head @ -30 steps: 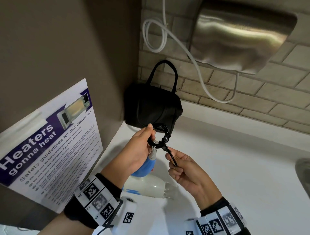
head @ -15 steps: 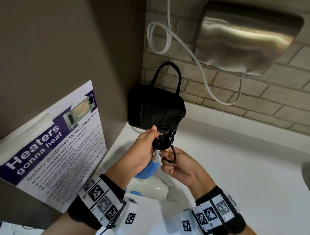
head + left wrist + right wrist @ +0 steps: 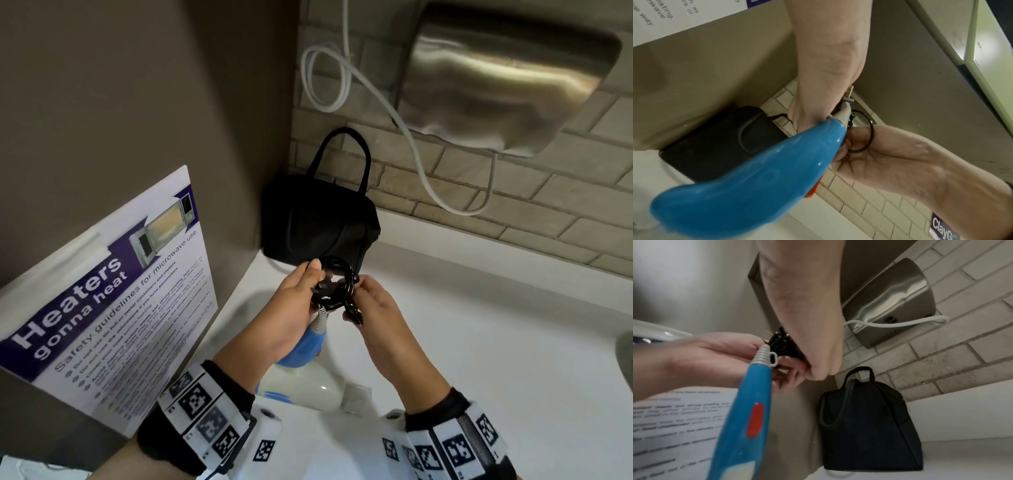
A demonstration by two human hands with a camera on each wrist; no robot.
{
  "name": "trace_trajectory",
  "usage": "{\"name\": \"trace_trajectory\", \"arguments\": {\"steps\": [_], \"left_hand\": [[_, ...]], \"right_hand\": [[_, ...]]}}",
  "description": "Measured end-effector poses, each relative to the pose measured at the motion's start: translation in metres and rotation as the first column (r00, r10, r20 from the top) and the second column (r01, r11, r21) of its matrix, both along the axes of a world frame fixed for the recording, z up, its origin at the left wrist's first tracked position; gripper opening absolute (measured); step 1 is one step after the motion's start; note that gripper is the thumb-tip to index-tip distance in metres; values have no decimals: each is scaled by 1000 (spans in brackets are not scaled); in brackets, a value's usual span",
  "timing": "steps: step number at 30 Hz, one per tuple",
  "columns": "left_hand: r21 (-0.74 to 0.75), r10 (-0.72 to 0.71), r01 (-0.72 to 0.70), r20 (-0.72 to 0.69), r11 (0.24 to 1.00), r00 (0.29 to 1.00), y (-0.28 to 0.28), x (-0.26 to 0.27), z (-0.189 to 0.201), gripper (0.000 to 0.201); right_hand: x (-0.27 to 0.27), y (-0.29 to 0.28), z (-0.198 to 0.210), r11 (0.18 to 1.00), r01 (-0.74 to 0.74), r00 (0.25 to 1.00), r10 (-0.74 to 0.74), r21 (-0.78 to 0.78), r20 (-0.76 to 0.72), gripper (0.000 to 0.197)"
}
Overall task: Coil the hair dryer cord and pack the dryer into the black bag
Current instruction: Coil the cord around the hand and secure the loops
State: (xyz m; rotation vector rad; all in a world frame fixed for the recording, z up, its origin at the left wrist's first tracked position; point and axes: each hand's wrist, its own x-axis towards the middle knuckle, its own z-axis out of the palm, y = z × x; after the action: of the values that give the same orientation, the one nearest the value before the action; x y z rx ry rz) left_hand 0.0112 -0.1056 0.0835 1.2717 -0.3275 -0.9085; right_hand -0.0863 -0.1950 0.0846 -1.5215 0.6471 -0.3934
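Note:
A white hair dryer [image 3: 308,390] with a blue handle [image 3: 748,181] [image 3: 748,412] stands on the white counter [image 3: 479,342], handle pointing up. Its black cord [image 3: 337,286] [image 3: 785,345] is wound into a small coil above the handle's top. My left hand [image 3: 294,305] pinches the coil from the left. My right hand [image 3: 373,308] holds the coil's right side, fingers curled round a strand. In the left wrist view a loop of cord [image 3: 865,134] circles a right finger. The black bag [image 3: 318,226] [image 3: 869,423] [image 3: 719,139] stands shut in the corner just behind the hands.
A steel hand dryer [image 3: 507,72] is mounted on the brick wall, with a white cable [image 3: 329,82] looping down beside it. A microwave safety poster [image 3: 109,294] leans on the brown side wall to the left. A sink edge [image 3: 625,356] shows at far right.
The loose cord end that hung from my right hand has been wound in; the coil is tighter now. Both hands closed together and rose slightly toward the bag.

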Motion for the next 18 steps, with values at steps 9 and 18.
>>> {"name": "trace_trajectory", "arguments": {"steps": [9, 18], "left_hand": [[-79, -37, 30, -86, 996, 996, 2, -3, 5, 28], [-82, -4, -10, -172, 997, 985, 4, -2, 12, 42]], "right_hand": [[-17, 19, 14, 806, -150, 966, 243, -572, 89, 33], [-7, 22, 6, 582, 93, 994, -99, -808, 43, 21]]}}
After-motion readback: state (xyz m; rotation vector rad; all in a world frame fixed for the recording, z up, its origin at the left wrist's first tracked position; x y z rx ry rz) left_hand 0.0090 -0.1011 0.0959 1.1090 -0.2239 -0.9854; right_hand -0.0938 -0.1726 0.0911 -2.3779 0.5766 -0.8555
